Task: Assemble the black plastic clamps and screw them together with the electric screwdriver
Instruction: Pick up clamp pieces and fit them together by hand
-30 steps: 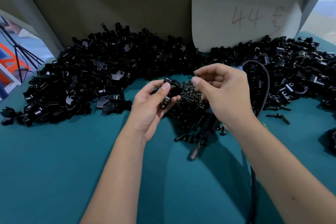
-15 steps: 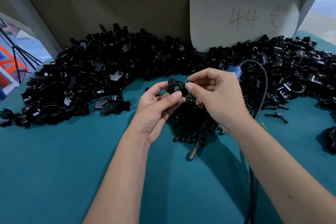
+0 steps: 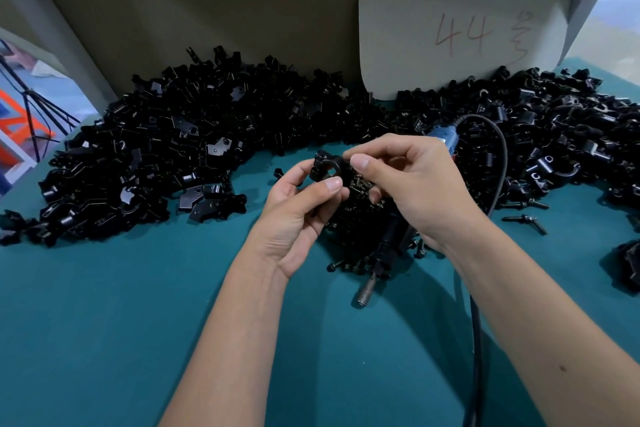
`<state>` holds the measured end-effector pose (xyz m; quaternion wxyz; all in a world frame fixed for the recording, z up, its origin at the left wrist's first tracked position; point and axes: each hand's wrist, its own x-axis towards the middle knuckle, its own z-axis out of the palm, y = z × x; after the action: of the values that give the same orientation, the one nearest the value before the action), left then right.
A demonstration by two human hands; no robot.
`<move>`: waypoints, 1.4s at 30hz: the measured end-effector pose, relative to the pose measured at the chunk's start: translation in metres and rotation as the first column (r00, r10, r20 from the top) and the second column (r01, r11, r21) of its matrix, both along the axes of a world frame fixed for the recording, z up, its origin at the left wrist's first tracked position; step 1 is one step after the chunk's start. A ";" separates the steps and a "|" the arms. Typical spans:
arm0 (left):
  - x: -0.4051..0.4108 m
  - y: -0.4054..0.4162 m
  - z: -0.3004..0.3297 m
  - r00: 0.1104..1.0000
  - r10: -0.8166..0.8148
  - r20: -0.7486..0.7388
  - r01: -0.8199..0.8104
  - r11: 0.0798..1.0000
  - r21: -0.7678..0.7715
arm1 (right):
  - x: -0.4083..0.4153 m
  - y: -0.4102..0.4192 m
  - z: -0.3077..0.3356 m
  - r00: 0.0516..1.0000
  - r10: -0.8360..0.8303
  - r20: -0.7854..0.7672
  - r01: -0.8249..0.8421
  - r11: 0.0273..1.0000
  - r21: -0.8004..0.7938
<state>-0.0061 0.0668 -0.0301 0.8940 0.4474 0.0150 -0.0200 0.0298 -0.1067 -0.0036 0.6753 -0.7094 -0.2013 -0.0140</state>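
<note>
White card (image 3: 464, 28) reads "44"; left hand (image 3: 298, 215) and right hand (image 3: 412, 184) fingers pinch black clamp (image 3: 327, 165).

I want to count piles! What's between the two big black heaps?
In the head view, a small pile of screws with the screwdriver lying on it, and two hands above.
</note>
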 end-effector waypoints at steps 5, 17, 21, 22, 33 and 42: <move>0.001 -0.002 -0.003 1.000 -0.007 -0.012 0.007 0.998 -0.055 | -0.001 -0.002 0.002 1.000 -0.005 -0.006 0.005 1.000 0.020; 0.001 -0.004 -0.001 1.000 -0.007 -0.011 0.007 0.999 -0.040 | -0.005 0.004 0.002 0.998 -0.012 -0.061 0.015 0.998 0.059; 0.001 -0.003 -0.001 1.000 -0.019 -0.005 0.019 0.996 -0.087 | -0.008 0.009 0.004 0.990 0.081 -0.119 -0.058 0.982 0.180; 0.001 -0.004 -0.001 1.000 -0.025 -0.005 0.025 0.996 -0.087 | -0.009 0.010 0.004 0.989 0.078 -0.127 -0.052 0.979 0.199; 0.000 -0.013 0.002 0.994 -0.089 0.056 0.093 0.992 -0.088 | -0.016 0.018 0.004 0.978 0.031 -0.206 0.036 0.948 0.315; -0.002 -0.007 0.002 0.994 -0.096 0.056 0.104 0.979 -0.173 | -0.017 0.017 0.008 0.976 0.130 -0.174 -0.065 0.940 0.336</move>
<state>-0.0079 0.0597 -0.0282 0.9280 0.3672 -0.0305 -0.0555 0.0128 -0.0894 0.0047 0.8001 -0.5742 -0.1644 0.0554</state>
